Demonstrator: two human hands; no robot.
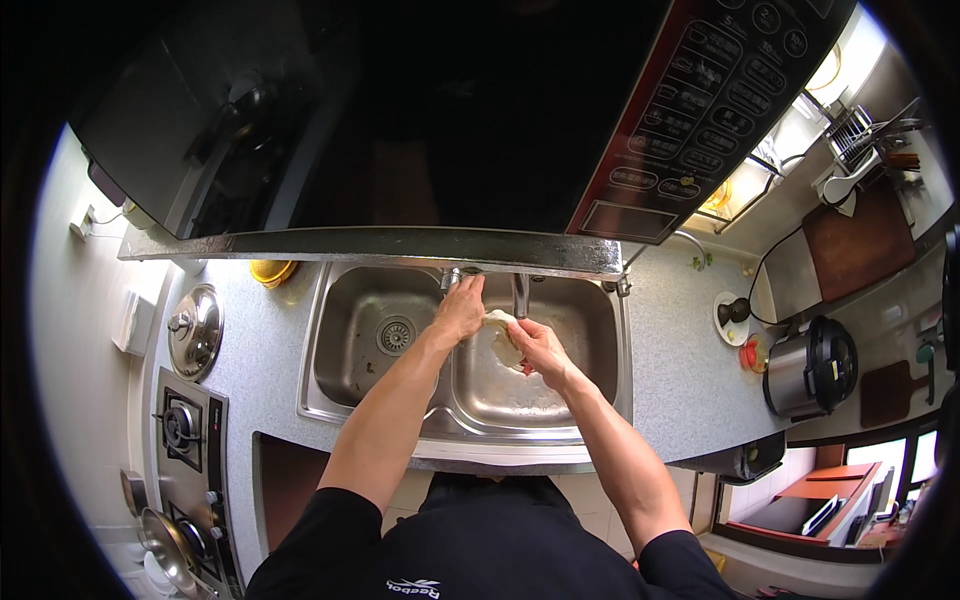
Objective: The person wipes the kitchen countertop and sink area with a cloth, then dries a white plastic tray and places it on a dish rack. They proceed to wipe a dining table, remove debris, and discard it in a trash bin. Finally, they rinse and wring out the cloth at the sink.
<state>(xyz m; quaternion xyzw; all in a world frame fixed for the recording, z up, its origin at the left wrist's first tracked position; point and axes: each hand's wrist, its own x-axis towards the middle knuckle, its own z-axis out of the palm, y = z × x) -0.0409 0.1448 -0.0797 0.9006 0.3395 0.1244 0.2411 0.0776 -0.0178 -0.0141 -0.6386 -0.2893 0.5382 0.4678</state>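
My right hand [538, 346] is closed on a pale, wet-looking cloth [497, 319] over the right basin of a steel double sink [480, 427]. Something small and red shows beneath the fingers. My left hand [463, 306] reaches to the sink's back edge, beside a metal fitting [450, 280]; its fingertips lie near the overhanging ledge, and whether they touch the fitting or hold anything cannot be told. The faucet spout [520, 295] stands just behind my right hand. In the left basin, a drain strainer [395, 335] and small dark scraps are visible.
A microwave-like appliance [450, 112] on a metal shelf [375, 244] overhangs the sink's back. Left are a pot lid [196, 332], a yellow bowl [273, 272] and a gas stove [191, 480]. Right are a plate [730, 331], an electric pressure cooker [795, 375] and a cutting board [859, 240].
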